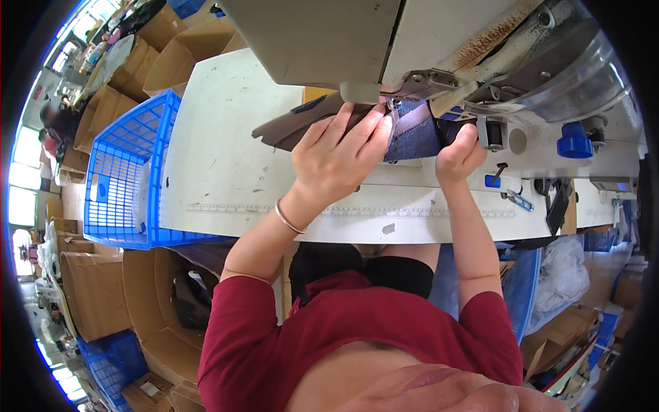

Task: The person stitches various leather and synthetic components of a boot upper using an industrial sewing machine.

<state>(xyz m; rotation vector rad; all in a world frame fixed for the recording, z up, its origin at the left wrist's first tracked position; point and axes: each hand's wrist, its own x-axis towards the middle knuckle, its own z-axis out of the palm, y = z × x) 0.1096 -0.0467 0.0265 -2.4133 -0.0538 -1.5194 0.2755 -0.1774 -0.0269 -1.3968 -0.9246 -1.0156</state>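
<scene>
A piece of work of dark brown material (280, 130) joined to blue cloth (414, 141) lies under the head of a sewing machine (322, 44). Its exact kind I cannot make out. My left hand (340, 147) rests on the brown part, its fingers stretched out and fingertips close to the lit needle area. At the right end of the blue cloth, my right hand (460, 154) has its fingers curled in and its thumb raised, gripping the edge. The needle itself is mostly hidden by the machine's metal parts and my left fingers.
The white table (226, 165) carries a ruler strip (274, 209) along its near side. Blue-handled thread snips (518, 200) lie at the right. A blue plastic crate (130, 175) stands against the table's left edge. Cardboard boxes (96, 295) crowd the left. A person (53, 127) is far left.
</scene>
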